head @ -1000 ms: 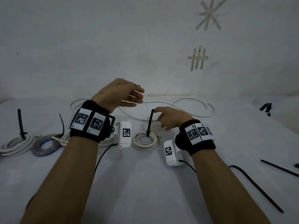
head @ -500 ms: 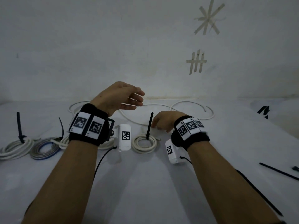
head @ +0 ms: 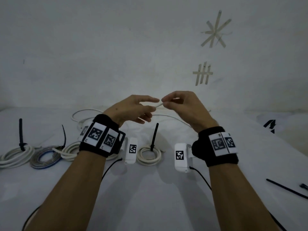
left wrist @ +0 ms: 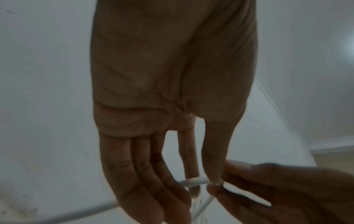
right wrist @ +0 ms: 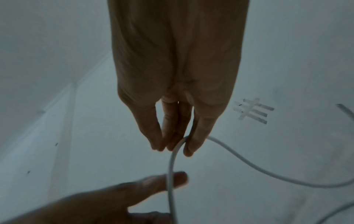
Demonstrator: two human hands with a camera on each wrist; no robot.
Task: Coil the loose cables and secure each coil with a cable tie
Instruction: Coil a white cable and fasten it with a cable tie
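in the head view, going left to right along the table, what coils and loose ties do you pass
White coil with an upright black tie → grey-blue coil → white coil partly behind the left wrist → small white coil with a black tie → loose black cable tie.

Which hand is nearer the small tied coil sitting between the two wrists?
Neither clearly: both the left hand and right hand are raised beyond the small tied coil, meeting on the loose white cable.

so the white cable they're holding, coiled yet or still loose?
Loose. The white cable trails uncoiled behind both hands; right hand pinches its end, left hand fingers straight.
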